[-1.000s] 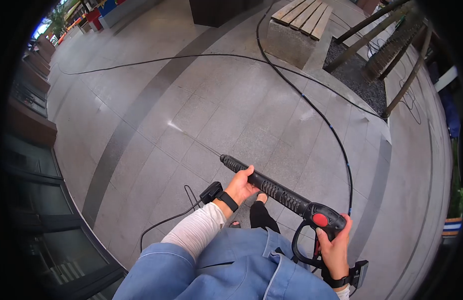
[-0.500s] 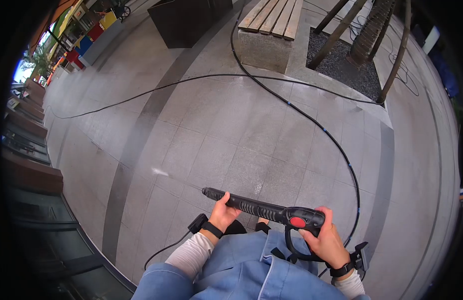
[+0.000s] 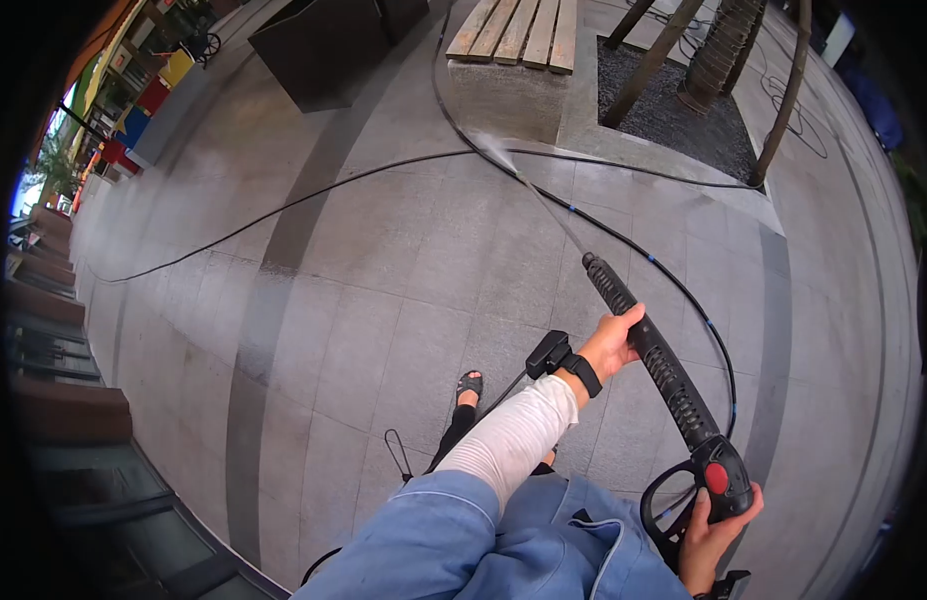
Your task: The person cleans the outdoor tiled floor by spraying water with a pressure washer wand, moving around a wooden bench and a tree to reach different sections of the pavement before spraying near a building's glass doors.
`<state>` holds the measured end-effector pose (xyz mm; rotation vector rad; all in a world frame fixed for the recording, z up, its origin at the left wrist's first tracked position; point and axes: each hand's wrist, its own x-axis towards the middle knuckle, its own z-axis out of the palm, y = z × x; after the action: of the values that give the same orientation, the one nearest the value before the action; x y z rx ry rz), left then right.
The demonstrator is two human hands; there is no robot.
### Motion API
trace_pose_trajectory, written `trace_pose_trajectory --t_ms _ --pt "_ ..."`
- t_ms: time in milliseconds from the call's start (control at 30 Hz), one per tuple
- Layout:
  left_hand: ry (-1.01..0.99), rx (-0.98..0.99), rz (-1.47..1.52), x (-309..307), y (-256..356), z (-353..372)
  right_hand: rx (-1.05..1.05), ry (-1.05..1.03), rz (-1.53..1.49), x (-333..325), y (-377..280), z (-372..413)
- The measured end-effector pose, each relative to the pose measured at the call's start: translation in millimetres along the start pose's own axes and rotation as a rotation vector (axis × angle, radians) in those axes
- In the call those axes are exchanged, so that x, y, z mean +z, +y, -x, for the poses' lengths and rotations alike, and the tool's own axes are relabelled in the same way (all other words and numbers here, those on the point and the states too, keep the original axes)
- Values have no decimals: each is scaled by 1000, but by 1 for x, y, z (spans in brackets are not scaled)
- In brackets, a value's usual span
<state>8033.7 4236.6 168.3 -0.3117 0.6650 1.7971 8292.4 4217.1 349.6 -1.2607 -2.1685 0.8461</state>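
A black pressure washer gun (image 3: 673, 385) with a red round patch on its body slants up and left in front of me. My left hand (image 3: 615, 342) is wrapped around its ribbed barrel near the nozzle end. At the rear, my right hand (image 3: 711, 535) is closed on the grip beside the looped trigger guard; part of that hand is hidden by the gun. A thin jet of water (image 3: 548, 200) leaves the nozzle and fans into white spray near the crossing of the black hoses, in front of the bench.
A black hose (image 3: 673, 278) with blue marks curves over the grey paving, crossing a thinner black cable (image 3: 313, 198). Beyond are a slatted bench (image 3: 513, 35), a dark planter (image 3: 313, 60) and a staked tree trunk (image 3: 718, 65) in a gravel bed. Glass frontage (image 3: 113, 490) runs along the left.
The gun has swung from pointing left to pointing up toward the bench. My left arm has reached forward and right; my right hand has moved right and down. The spray has shifted with it.
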Motion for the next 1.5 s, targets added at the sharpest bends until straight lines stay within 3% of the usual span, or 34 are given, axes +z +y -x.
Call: trace_pose_trajectory --t_ms 67,133,167,200,267,367,400,467,600,667,733,800,833,867,967,1067,1100,1133,1233,1267,1367,1433,1500 --pt "-10 47 7 -13 29 12 -92 -16 14 10 -6 -8" --pt "55 114 51 -49 64 36 124 -217 -122 32 -35 -23" --pt "103 130 99 -76 77 51 -82 -226 -86 51 -39 -29" --pt "179 147 142 -95 89 76 9 -389 -108 61 -50 -36" --pt "298 163 260 -146 93 115 -127 -593 -14 78 -72 -45" --pt "420 76 363 -151 88 161 101 -799 -159 88 -69 -55" --pt "449 38 398 -150 83 162 103 -803 -154 84 -67 -52" --pt "432 12 301 -137 77 137 -51 -584 -54 72 -62 -43" --pt "102 -21 95 -80 76 42 -30 -202 113 56 -54 -12" --pt "54 0 49 -61 87 7 -29 -130 61 68 -70 -21" --pt "44 45 88 -61 113 0 88 -174 -28 86 -83 -38" --pt "128 103 99 -89 140 10 -113 -233 21 108 -89 -53" --pt "182 93 103 -104 152 23 130 -358 -75 117 -109 -56" --pt "230 86 95 -114 165 31 52 -380 -51 126 -103 -57" --pt "250 55 36 -110 183 41 -92 -314 -42 137 -94 -49" --pt "76 2 72 -100 180 9 35 -251 -47 138 -112 -36" --pt "94 1 99 -94 179 1 -156 -199 69 142 -118 -37" --pt "115 0 126 -92 183 -2 -159 -200 66 147 -129 -39" --pt "153 77 151 -129 200 14 183 -395 -117 161 -153 -48" --pt "184 104 148 -152 209 25 -133 -363 -78 177 -127 -49" --pt "348 193 182 -167 228 92 -126 -519 -133 192 -129 -46" --pt "348 199 201 -167 218 107 -74 -596 -213 179 -140 -49" --pt "291 167 198 -143 202 99 -158 -505 -149 152 -130 -52"
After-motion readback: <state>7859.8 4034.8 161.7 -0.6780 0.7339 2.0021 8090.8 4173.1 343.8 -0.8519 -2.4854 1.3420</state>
